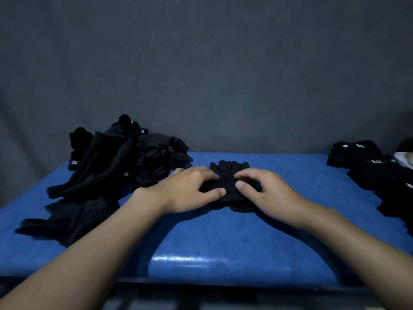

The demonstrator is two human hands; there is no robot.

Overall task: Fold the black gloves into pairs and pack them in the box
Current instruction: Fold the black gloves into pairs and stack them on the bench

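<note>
Straight ahead, a grey wall (201, 63) fills the upper half of my view, and below it the blue desk (223, 238) runs from edge to edge. On its far left sits a loose heap of black gloves (116, 162), tumbled over one another, with a few small pale labels showing. A few more gloves (73, 218) lie flatter just in front of that heap, near my left forearm. Along the right edge is a neater stack of gloves (366, 166), also black, with white printed tags facing up.

Between the two lots, in the middle of the desk, lies one black glove (228, 173), its finger ends pointing away from me. In this dim light I can't tell whether it is a single glove or two laid together.

My left hand (187, 189) rests on its left side, fingers nearly straight and thumb spread, pressing it down. My right hand (268, 191) is on its right side, fingers arched, and seems to pinch the fabric between thumb and fingertips.
</note>
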